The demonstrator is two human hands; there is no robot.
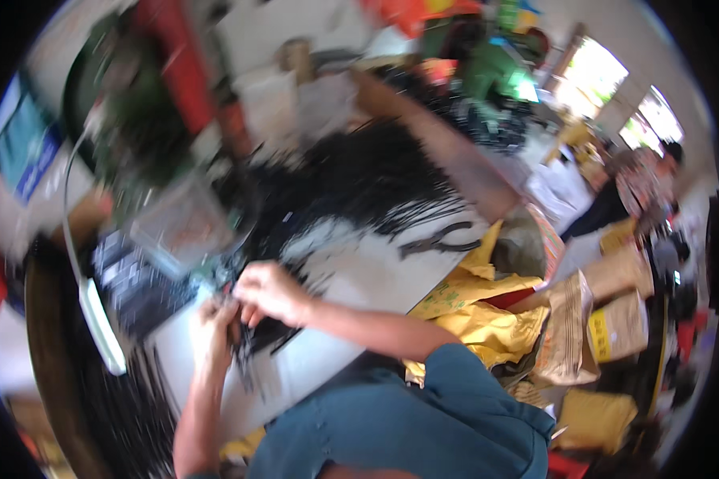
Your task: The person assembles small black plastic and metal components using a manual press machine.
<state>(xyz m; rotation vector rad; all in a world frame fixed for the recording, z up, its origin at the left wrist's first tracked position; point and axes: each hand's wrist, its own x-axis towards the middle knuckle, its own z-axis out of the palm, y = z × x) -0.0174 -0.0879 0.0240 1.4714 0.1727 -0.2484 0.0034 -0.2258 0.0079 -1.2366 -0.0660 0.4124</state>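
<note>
My left hand (pixel 214 326) and my right hand (pixel 273 294) meet at the front of a machine, over the white tabletop (pixel 339 267). Both have their fingers pinched together. What they hold is small and blurred, so I cannot make it out. Thin dark strips show just below my left hand. Beyond my hands, a large heap of thin black rod-like pieces (pixel 351 172) spreads over the table. A pair of pliers (pixel 439 241) with dark handles lies to the right of the heap's near edge.
At left stands a dark green machine (pixel 140 120) with a clear guard (pixel 182 223). A white lamp (pixel 101 329) hangs on a cable beside it. Yellow sacks (pixel 487 315) and brown paper bags (pixel 567 327) crowd the right side. Another person (pixel 635 184) is farther right.
</note>
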